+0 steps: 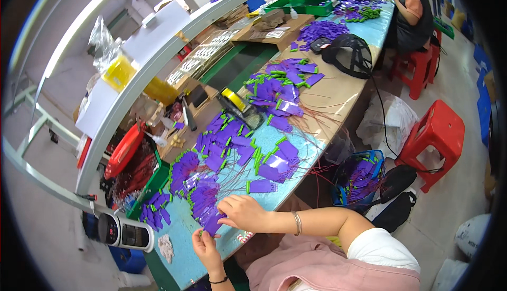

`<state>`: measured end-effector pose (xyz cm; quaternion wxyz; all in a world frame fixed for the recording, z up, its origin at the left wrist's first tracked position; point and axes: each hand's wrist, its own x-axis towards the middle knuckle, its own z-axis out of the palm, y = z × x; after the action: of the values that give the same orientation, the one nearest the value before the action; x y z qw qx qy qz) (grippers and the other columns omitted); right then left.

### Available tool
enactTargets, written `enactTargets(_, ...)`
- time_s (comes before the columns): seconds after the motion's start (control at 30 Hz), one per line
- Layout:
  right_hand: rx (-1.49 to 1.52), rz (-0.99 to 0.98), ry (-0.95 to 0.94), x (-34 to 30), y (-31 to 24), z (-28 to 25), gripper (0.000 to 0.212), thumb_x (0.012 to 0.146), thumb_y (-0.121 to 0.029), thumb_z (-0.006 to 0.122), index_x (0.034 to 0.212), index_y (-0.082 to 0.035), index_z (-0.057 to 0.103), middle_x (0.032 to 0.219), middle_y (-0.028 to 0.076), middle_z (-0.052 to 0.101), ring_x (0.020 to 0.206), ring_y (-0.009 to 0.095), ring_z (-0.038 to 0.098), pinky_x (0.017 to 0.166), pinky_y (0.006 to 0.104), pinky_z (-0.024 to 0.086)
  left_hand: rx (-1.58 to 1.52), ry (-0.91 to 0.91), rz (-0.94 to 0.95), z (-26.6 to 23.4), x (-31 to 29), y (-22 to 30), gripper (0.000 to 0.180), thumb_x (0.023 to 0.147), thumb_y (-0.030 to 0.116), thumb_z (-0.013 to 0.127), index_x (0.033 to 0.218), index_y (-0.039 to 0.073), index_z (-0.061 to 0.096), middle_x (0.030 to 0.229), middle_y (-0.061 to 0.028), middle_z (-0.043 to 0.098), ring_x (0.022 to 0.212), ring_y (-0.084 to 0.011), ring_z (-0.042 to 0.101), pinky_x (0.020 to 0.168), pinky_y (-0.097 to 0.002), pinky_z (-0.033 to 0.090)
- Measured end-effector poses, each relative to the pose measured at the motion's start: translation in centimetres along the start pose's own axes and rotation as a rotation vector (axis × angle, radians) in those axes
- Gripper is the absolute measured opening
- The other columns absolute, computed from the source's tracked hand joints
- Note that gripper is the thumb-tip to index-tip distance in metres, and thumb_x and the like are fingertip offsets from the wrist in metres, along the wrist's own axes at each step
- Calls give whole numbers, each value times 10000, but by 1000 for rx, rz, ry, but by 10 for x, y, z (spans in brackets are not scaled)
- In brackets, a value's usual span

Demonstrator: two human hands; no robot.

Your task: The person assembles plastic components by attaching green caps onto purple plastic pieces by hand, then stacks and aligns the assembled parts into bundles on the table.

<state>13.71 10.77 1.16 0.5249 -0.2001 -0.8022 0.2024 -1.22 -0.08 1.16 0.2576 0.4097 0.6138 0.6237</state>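
Observation:
A flat purple piece with a green end [213, 224] sits between my two hands over the near edge of the bench. My left hand [206, 250] is closed in a pinch at its lower, green end. My right hand [244, 213], a bangle at the wrist, is closed on its upper right side. Just beyond my fingers lies an overlapping row of similar purple pieces [203, 201], thin reddish wires trailing from them. More purple pieces with green ends [277, 164] are spread to the right. The exact grip of the fingertips is too small to make out.
A tape dispenser [238, 106] with yellow tape stands among the piles. At left are a small black-and-white appliance [125, 232] and a crumpled white cloth [166, 249]. A red stool [435, 138] and a blue basket [360, 177] stand right of the bench. Another person [414, 19] sits farther along.

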Motion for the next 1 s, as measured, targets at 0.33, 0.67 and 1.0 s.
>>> enactTargets(0.33, 737, 350, -151, -21, 18, -10, 220, 837, -209, 592, 919, -5, 581, 763, 122, 592, 656, 224, 571, 579, 339, 434, 156, -144, 156, 21, -9, 16, 115, 899, 96, 529, 960, 19, 469, 853, -66, 589, 631, -125, 570, 595, -226, 472)
enactTargets(0.67, 596, 251, -105, -35, 6, -8, 323, 852, -282, 579, 967, 18, 544, 877, 147, 547, 785, 290, 558, 671, 363, 449, 352, -190, 162, 36, -8, 24, 122, 901, 118, 531, 865, 3, 553, 680, -8, 569, 570, -59, 516, 506, -202, 424)
enactTargets(1.0, 592, 242, -115, -26, 17, -11, 194, 823, -213, 594, 797, -23, 564, 789, 103, 555, 750, 284, 552, 643, 372, 436, 382, -154, 83, 29, -20, 16, 165, 885, 146, 560, 793, 11, 534, 640, 4, 531, 552, -58, 456, 489, -208, 365)
